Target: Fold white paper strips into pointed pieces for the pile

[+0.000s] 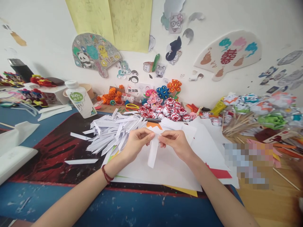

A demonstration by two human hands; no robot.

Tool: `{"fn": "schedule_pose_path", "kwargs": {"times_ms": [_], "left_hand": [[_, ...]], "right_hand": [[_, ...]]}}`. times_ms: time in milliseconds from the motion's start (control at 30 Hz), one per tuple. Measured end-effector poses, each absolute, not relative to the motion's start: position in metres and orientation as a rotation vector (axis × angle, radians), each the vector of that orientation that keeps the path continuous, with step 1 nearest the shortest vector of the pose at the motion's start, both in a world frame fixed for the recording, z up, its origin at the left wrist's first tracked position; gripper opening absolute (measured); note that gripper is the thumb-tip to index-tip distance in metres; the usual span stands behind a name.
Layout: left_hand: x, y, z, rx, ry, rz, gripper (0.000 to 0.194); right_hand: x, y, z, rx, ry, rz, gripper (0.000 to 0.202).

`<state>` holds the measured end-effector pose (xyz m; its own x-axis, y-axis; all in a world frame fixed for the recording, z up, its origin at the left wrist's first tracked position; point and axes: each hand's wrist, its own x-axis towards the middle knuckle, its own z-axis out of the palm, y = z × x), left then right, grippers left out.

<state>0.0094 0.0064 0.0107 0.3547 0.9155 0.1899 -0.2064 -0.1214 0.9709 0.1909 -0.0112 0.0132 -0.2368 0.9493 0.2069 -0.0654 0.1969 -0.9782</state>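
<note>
Between my two hands hangs a white folded paper strip (153, 152), its lower end pointing down toward me. My left hand (139, 138) pinches the strip's upper end from the left, thumb on top. From the other side my right hand (174, 142) grips the same end between thumb and fingers. Under both hands lie white paper sheets (175, 175), with yellow and red sheets showing at their edges. Left of my hands is a large heap of folded white paper strips (111, 129). One loose strip (81, 161) rests apart on the dark mat.
Behind the heap stand a white bottle (80, 99) and red-and-white paper flowers (170, 110). Wooden sticks (236, 124) and more paper flowers (272, 108) crowd the right. A white object (16, 160) sits on the left edge. The wall (182, 67) rises close behind.
</note>
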Motion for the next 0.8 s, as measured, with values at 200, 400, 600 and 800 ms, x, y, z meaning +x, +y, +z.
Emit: {"fn": "schedule_pose_path", "kwargs": {"times_ms": [200,400,600,800], "left_hand": [[0.0079,0.0055,0.0121,1.388,0.788,1.120,0.020],[0.0085,0.0044,0.0129,1.540,0.857,1.155,0.020],[0.0099,0.0044,0.0161,1.504,0.868,1.087,0.022],[0.0092,0.0033,0.0188,1.368,0.806,1.048,0.023]], "right_hand": [[0.1902,-0.0115,0.0126,-0.896,-1.455,1.247,0.015],[0.1898,-0.0117,0.0120,-0.894,-1.457,1.228,0.015],[0.1891,-0.0098,0.0091,-0.909,-1.410,1.244,0.013],[0.1914,-0.0073,0.0088,-0.871,-1.352,1.246,0.022]]}}
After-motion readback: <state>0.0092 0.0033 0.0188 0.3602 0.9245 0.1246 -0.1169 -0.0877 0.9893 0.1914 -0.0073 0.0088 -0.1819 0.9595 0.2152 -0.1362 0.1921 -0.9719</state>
